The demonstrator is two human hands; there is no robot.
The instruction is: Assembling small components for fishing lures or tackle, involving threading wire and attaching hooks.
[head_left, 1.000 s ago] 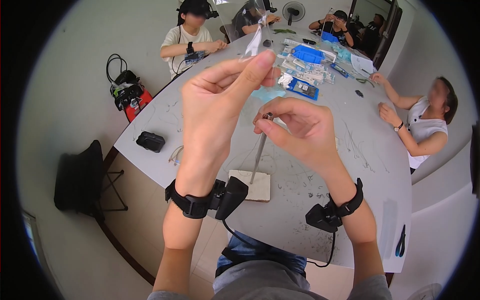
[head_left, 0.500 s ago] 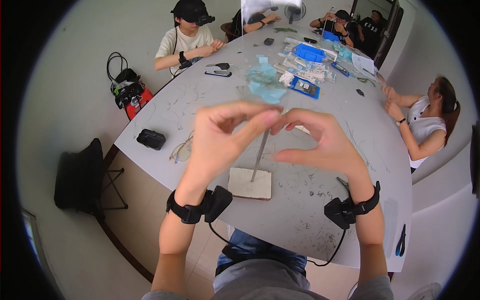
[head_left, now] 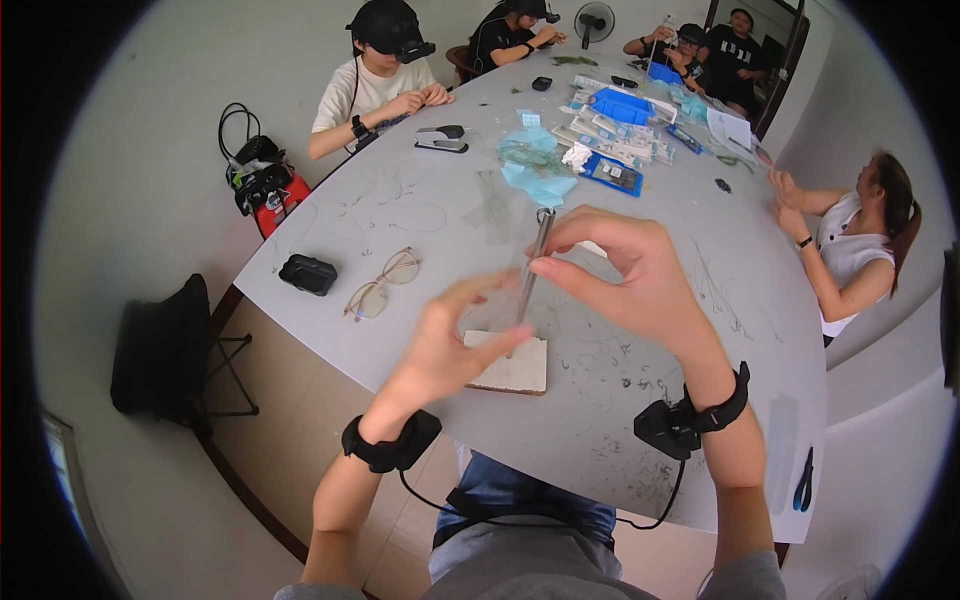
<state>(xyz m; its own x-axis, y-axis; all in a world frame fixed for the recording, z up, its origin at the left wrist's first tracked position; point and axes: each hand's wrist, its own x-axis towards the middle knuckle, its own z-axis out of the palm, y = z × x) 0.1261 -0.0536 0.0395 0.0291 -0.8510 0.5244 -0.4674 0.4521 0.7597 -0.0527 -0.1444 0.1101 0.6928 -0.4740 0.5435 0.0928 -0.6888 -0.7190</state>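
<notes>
Thin metal rod (head_left: 532, 268) stands tilted on a small white block (head_left: 512, 364), centre frame.
Right hand (head_left: 630, 275) pinches the rod near its top; steadiness there seems key. Left hand (head_left: 450, 340), blurred, fingers loosely curled, reaches just beside the rod's lower end above the worktop (head_left: 420, 215).

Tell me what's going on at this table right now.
A person is working at a grey table. The right hand pinches a thin metal rod that stands upright on a small white block. The left hand is blurred, close beside the rod and above the block. Glasses and a black case lie to the left. Other people sit around the far side.
</notes>
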